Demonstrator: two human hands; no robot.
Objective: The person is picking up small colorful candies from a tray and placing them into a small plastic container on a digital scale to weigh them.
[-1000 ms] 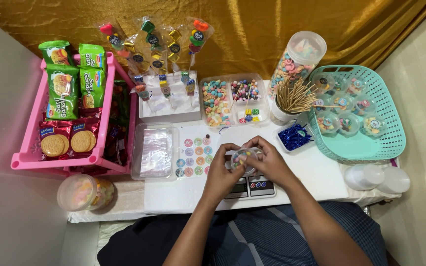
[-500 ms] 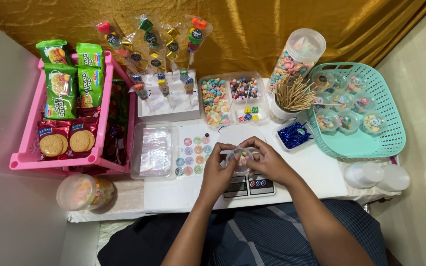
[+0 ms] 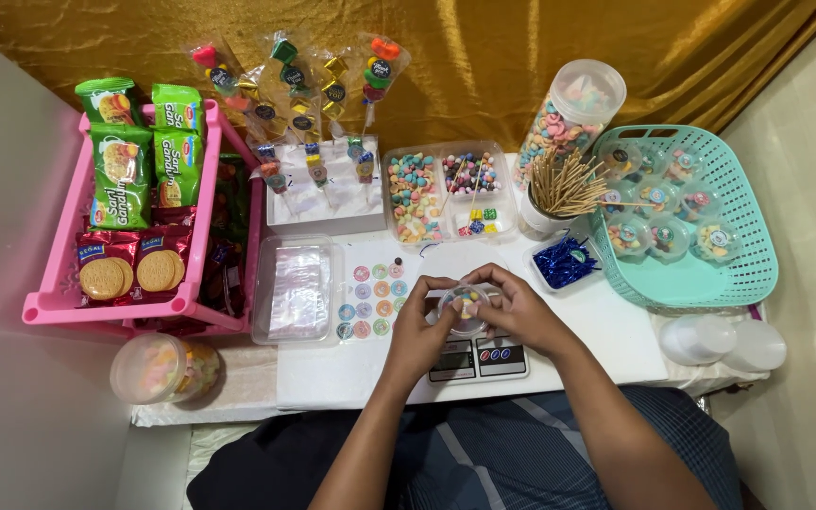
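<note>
Both my hands hold a small clear round container (image 3: 467, 304) with coloured candies inside, just above a small digital scale (image 3: 477, 359) on the white table (image 3: 332, 368). My left hand (image 3: 419, 326) grips its left side with the fingers curled over the rim. My right hand (image 3: 518, 307) grips the right side and top. A sheet of round coloured stickers (image 3: 371, 300) lies just left of my left hand.
A pink rack (image 3: 59, 304) with snack packs stands at the left. A clear tray of plastic bags (image 3: 297, 288), candy trays (image 3: 446, 189), a cup of wooden skewers (image 3: 559, 189), a tall candy jar (image 3: 573, 111), blue twist ties (image 3: 564, 263) and a teal basket (image 3: 743, 274) of filled containers surround the work spot.
Both hands stay on the small container above the scale; the fingers have shifted slightly around its rim.
</note>
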